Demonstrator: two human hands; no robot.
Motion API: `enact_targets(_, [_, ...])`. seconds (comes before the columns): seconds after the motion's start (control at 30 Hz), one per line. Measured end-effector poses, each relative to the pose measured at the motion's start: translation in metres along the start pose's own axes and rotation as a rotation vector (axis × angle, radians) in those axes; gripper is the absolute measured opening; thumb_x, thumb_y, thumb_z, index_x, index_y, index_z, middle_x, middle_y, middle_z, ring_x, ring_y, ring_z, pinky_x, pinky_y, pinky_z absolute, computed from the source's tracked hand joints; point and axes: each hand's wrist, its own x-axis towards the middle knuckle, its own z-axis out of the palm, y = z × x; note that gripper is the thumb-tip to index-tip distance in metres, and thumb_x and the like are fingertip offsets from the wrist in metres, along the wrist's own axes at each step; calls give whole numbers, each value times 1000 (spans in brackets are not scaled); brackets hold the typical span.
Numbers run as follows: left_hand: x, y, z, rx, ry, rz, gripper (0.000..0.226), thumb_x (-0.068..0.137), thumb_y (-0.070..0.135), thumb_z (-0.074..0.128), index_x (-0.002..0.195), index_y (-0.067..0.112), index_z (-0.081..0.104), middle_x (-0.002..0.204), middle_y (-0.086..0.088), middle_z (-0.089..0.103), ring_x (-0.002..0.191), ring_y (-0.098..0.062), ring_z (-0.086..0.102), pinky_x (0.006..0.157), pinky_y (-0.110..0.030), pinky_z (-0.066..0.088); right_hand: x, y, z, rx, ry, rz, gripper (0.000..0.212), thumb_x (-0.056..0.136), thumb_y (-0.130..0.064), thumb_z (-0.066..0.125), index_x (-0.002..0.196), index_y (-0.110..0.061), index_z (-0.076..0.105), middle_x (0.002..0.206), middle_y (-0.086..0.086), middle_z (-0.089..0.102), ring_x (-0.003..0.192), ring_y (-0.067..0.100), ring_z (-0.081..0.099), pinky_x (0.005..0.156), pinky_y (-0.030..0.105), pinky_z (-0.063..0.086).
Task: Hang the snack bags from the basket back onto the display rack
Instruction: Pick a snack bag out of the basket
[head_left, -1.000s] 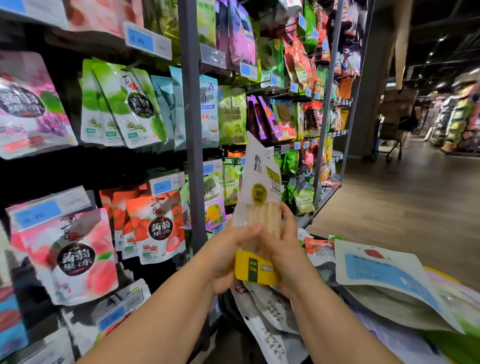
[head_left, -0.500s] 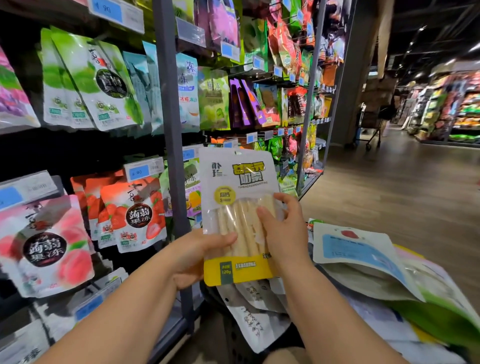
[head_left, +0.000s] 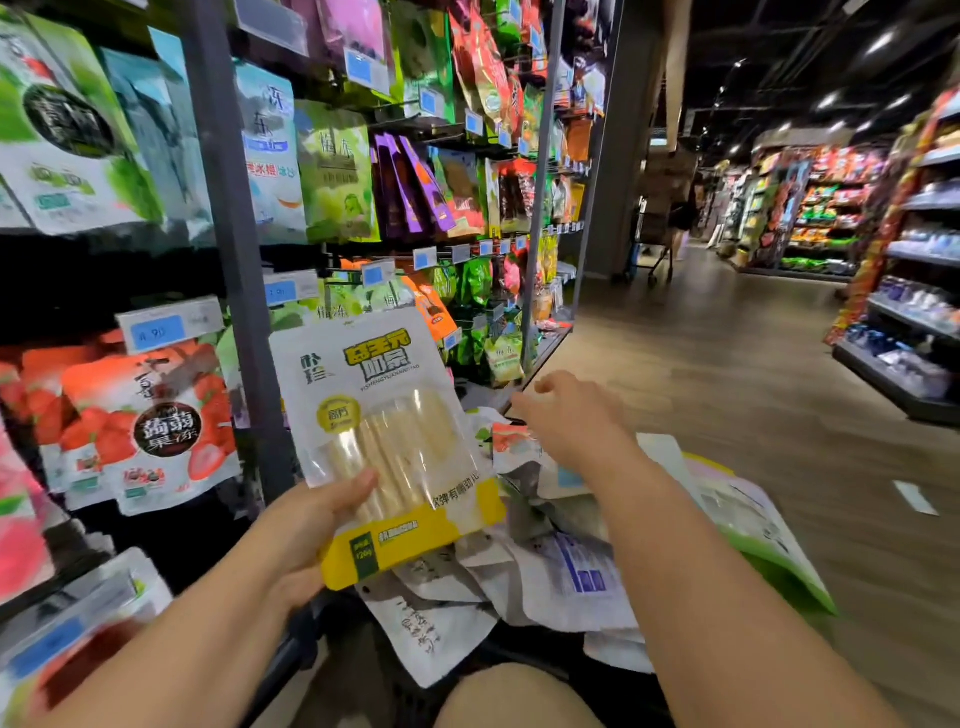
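Your left hand (head_left: 306, 525) pinches snack bag (head_left: 384, 431) by lower left corner, thumb on front. Bag upright over left edge of basket (head_left: 519, 657), just in front of display rack (head_left: 228, 260) post. Right hand (head_left: 566, 415) loose, holding nothing, above pile of pouches (head_left: 561, 571).

Risks, my guess:
- glossy film looks slick, could slide out of one-corner pinch
- flat floppy pouch may bend when you aim for peg; can't make out hang hole
- heaped pouches overhang basket's right edge, a bump spills them

Bag: clear window, pale sticks inside, yellow bottom band.
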Motion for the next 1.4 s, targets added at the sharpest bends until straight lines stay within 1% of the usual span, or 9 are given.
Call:
enact_targets(0.17, [-4,-3,1,65,9,12,19,88,9,63,107,5,66,87,-16,76,71,-29,74,65,-45,58,24,31,26,-266,-261,242,112,46,-92,30,133,-24,50,145,13,46,135,42,37,107,64,28])
enact_targets(0.27, [-8,-3,1,103,11,3,18,92,7,60,109,4,66,94,-20,75,79,-32,73,71,-45,56,19,38,34,-327,-292,264,125,37,-95,38,139,-23,45,146,14,45,136,43,36,106,67,27])
enact_targets(0.37, [-9,-3,-2,118,17,2,27,88,8,61,114,2,65,100,-22,73,88,-35,71,76,-47,56,8,36,34,-352,-262,283,112,56,-91,53,143,-23,38,148,14,42,136,44,36,105,74,23])
enact_targets(0.5, [-9,-5,-5,115,21,-7,28,90,6,60,117,1,64,105,-25,72,97,-39,69,86,-53,53,3,34,34,-373,-228,301,94,70,-81,56,142,-25,36,146,15,41,134,44,35,108,70,22])
enact_targets(0.7, [-6,-8,-7,119,8,-9,19,92,6,59,110,4,65,96,-20,75,81,-31,73,72,-44,59,2,34,35,-310,-206,299,83,76,-64,60,142,-24,30,143,14,43,131,43,39,108,66,25])
enact_targets(0.9, [-2,-12,-6,77,-10,-16,21,93,5,57,113,2,64,99,-21,74,79,-32,74,68,-43,60,6,36,38,-303,-160,231,57,75,-50,58,122,-15,57,122,11,58,114,35,54,102,56,42])
enact_targets(1.07, [-4,-12,-3,69,-28,-18,19,94,5,57,111,2,64,93,-21,75,75,-32,74,61,-42,61,19,38,46,-333,-152,194,36,79,-30,60,108,-9,61,116,16,61,109,37,57,99,53,47])
enact_targets(1.23, [-8,-11,-4,58,-30,-19,18,94,3,56,110,1,64,91,-22,74,72,-32,74,58,-42,61,10,32,25,-332,-127,66,5,89,-16,54,90,-11,56,107,13,63,86,29,49,71,30,41])
enact_targets(1.4, [-9,-10,-4,50,-39,-29,22,93,5,58,113,1,64,98,-24,73,80,-35,74,70,-46,59,-10,17,1,-130,9,-51,12,88,-11,51,80,-6,57,70,7,49,64,21,42,51,28,28])
